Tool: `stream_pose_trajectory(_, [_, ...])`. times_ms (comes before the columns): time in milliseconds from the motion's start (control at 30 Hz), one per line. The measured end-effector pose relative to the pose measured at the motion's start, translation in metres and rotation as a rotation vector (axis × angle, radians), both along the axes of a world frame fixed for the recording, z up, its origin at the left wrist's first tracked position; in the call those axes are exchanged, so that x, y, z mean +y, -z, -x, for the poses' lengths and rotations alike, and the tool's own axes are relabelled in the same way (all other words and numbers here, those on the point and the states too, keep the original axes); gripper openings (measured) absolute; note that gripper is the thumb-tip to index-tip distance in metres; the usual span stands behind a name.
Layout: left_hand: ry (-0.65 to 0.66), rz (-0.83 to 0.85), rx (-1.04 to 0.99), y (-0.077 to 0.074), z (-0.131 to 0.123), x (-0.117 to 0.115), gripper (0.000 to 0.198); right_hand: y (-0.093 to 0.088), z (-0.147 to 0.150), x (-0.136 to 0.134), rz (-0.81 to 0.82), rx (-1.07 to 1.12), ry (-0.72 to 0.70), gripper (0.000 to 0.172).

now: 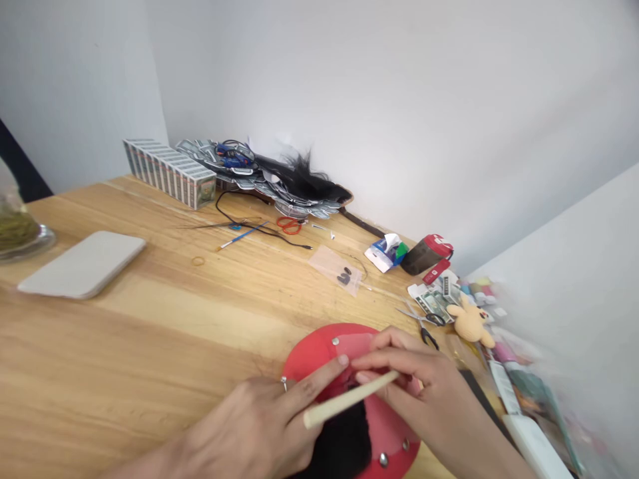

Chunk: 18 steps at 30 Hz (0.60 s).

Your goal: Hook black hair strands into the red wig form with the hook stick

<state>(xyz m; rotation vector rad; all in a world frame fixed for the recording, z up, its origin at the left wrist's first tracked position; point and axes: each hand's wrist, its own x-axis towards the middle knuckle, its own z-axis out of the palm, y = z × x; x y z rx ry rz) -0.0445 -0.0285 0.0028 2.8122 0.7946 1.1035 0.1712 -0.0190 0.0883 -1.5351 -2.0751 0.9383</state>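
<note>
In front of me lies a round red piece (308, 351) with a pinkish-red panel, several silver studs and a black fuzzy patch (344, 442). My left hand (264, 416) grips its left side, the index finger stretched over the top and a ring on a finger that passes behind the edge. My right hand (417, 382) is over the right side, thumb and fingers drawn together on a pale cream stick (349, 399), which slants down to the left across the black patch. The fingertips of both hands nearly meet near the panel's middle; the stick's far end is hidden by the right fingers.
Black-handled scissors (426, 326) and a yellow crocheted toy (470, 322) lie to the right. Beyond are a small clear bag (335, 269), a blue brush (243, 236), a cable and red-handled scissors (289, 226). A white slab (84, 265) and a row of boxes (167, 174) stand left.
</note>
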Motion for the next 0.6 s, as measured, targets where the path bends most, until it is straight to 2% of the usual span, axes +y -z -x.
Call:
stream_pose_trajectory(133, [-0.006,0.004,-0.016,0.0076,-0.0002,-0.0008,0.026,0.0008,-0.0005,0.0013,0.019,-0.002,-0.029,0.027])
stream_pose_trajectory(333, [-0.007,-0.024,-0.030,0.0090,0.0008,-0.0023,0.029,-0.0031,0.0041,0.0009,-0.015,-0.087,-0.072,0.022])
stream_pose_trajectory(467, [-0.006,-0.001,0.051,0.0073,0.0005,-0.0027,0.029,-0.0078,0.0073,-0.0004,-0.047,-0.178,-0.118,0.019])
stream_pose_trajectory(600, [0.052,0.029,0.192,0.0037,0.0030,-0.0030,0.018,-0.0088,0.0088,-0.0010,-0.061,-0.272,-0.169,0.021])
